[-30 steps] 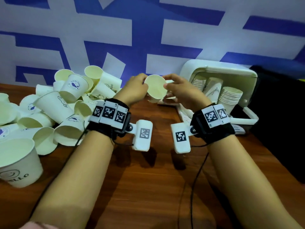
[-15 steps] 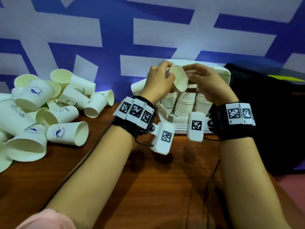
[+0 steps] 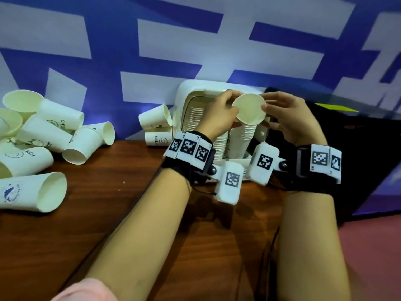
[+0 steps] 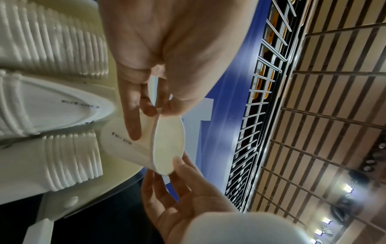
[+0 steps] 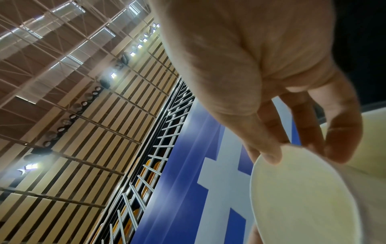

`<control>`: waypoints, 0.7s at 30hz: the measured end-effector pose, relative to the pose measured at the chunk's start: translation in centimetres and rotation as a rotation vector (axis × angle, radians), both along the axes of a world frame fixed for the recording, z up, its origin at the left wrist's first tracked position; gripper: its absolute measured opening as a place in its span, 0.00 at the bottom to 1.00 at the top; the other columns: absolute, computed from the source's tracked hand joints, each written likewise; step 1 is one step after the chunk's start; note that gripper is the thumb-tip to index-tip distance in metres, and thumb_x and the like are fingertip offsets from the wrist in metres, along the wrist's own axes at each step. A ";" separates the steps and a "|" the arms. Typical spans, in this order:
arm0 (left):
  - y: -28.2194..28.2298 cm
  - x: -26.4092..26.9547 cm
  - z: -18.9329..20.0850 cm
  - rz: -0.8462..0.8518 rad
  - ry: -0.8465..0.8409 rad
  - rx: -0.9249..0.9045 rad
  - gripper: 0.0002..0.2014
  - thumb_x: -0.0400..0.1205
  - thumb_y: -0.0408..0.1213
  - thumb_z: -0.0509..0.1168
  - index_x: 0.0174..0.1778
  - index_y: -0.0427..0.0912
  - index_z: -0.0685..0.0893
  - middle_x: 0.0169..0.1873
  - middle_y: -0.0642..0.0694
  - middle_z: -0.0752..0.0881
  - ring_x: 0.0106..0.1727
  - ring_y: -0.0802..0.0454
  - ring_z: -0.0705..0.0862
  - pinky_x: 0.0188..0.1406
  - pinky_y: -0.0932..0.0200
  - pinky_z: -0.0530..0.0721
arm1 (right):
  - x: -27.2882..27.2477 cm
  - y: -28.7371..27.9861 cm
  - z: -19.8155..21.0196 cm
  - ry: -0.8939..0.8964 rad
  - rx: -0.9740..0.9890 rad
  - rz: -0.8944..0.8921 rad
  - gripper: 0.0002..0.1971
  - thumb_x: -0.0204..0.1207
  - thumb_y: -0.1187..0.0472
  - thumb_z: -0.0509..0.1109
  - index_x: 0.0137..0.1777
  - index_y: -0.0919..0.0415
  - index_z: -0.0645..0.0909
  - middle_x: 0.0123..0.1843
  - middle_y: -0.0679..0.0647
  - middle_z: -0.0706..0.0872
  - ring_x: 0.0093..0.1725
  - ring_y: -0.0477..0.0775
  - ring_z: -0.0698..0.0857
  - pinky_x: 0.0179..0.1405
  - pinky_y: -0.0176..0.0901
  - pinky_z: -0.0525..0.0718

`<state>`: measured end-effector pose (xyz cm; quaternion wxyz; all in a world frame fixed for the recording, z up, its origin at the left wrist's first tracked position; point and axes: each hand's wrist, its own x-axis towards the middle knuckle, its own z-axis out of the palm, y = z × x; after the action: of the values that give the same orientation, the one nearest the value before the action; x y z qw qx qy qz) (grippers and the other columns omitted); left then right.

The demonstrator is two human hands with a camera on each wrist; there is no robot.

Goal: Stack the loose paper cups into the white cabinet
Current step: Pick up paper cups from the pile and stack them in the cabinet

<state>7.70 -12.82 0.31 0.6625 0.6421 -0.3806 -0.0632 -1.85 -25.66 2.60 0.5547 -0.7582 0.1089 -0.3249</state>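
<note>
I hold one white paper cup with both hands, its mouth turned toward me, right above a stack of cups in the white cabinet. My left hand pinches its rim on the left, thumb and fingers curled around the edge, which shows plainly in the left wrist view on the cup. My right hand pinches the rim on the right with thumb and fingertips; the right wrist view shows the cup under the thumb. Another stack fills the cabinet's left side.
A pile of loose cups lies at the left on the brown table. Two more cups sit just left of the cabinet. A black cloth-like thing lies to the right. A blue and white wall stands behind.
Both hands carried the cup to the right from over the table to the cabinet, and it now sits just above the right stack, mouth still facing me.
</note>
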 end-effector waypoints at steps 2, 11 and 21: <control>-0.9 0.4 -0.4 -0.015 -0.007 -0.022 0.17 0.83 0.23 0.57 0.63 0.42 0.81 0.62 0.43 0.82 0.61 0.43 0.82 0.48 0.48 0.90 | -0.2 -0.8 -0.3 -0.003 0.024 -0.017 0.10 0.80 0.73 0.67 0.57 0.63 0.83 0.48 0.55 0.88 0.40 0.43 0.88 0.39 0.38 0.87; -2.9 2.5 -2.7 0.013 -0.113 -0.053 0.18 0.81 0.28 0.64 0.64 0.50 0.83 0.62 0.49 0.84 0.62 0.48 0.83 0.53 0.45 0.89 | 0.5 -1.8 -1.7 -0.018 0.022 -0.084 0.12 0.76 0.75 0.68 0.47 0.56 0.85 0.46 0.53 0.89 0.45 0.48 0.88 0.54 0.49 0.85; -3.3 2.9 -3.1 -0.001 -0.137 -0.021 0.14 0.85 0.33 0.61 0.66 0.46 0.82 0.61 0.44 0.84 0.57 0.47 0.86 0.49 0.50 0.90 | 1.3 -1.5 -2.3 -0.037 0.108 -0.114 0.10 0.80 0.72 0.66 0.48 0.57 0.84 0.44 0.50 0.88 0.36 0.39 0.86 0.38 0.38 0.85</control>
<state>10.61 -16.14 -2.74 0.6415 0.6377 -0.4261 -0.0153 -0.55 -27.16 0.30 0.5773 -0.7138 0.1587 -0.3635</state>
